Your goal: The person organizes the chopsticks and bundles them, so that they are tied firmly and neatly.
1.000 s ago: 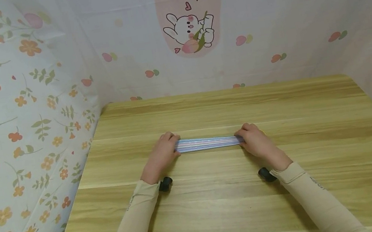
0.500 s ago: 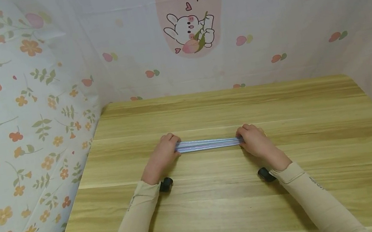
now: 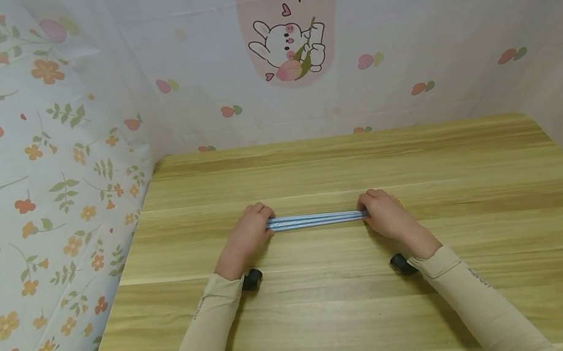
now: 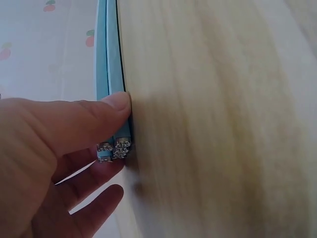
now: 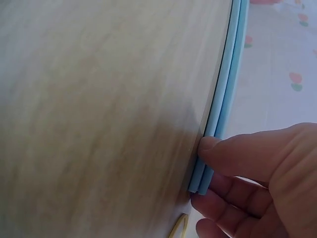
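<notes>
A bundle of long, thin light-blue strips lies level across the table between the two hands. My left hand pinches its left end; in the left wrist view the thumb presses one side of the strips, with fingers behind them. Small silvery, crinkled tips show at that end. My right hand pinches the other end, thumb on the near side, where the strips end bluntly. Beside that end, a thin yellow loop lies partly in view.
A wood-grain table spreads under both arms. A white printed curtain hangs at the back, and another flowered sheet at the left. A small black camera sits at the left wrist, another camera at the right.
The bundle looks narrower between the hands, and its pinkish and purple stripes have given way to light blue. Both hands stay almost in place, gripping its ends.
</notes>
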